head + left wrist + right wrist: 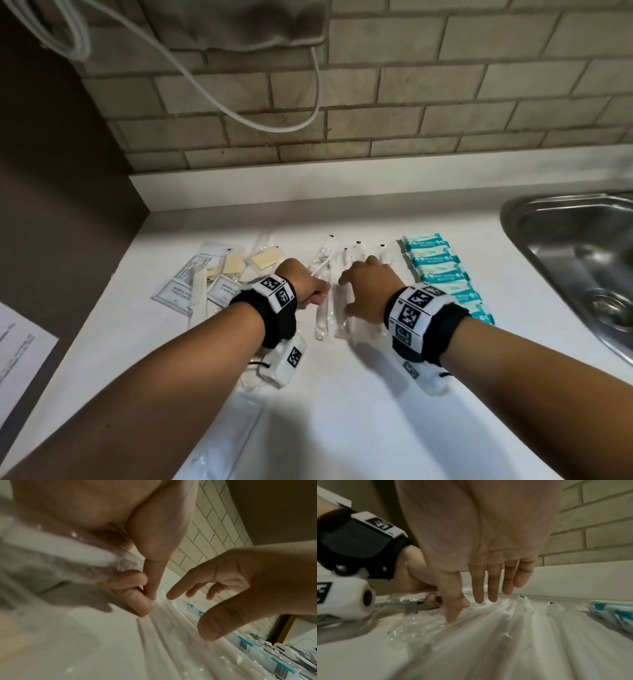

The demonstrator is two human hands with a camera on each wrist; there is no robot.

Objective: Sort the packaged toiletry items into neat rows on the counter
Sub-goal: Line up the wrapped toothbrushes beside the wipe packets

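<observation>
Several clear-wrapped toothbrushes (356, 255) lie side by side in the middle of the white counter (376, 394). My left hand (310, 291) curls round one wrapped toothbrush (321, 320) at the left end of that group; in the left wrist view the hand (147, 600) pinches its wrapper (77, 553). My right hand (368, 291) is spread over the neighbouring packets, and its straight fingers (493, 588) touch the wrappers (513, 628). A row of teal packets (442, 274) lies to the right.
Shampoo and conditioner sachets (178, 291) and beige pads (263, 258) lie loosely at the left. A steel sink (582, 257) is at the right. A paper sheet (20, 349) sits far left, and a clear bag (236, 428) lies near me. A white cable (274, 126) hangs on the tiled wall.
</observation>
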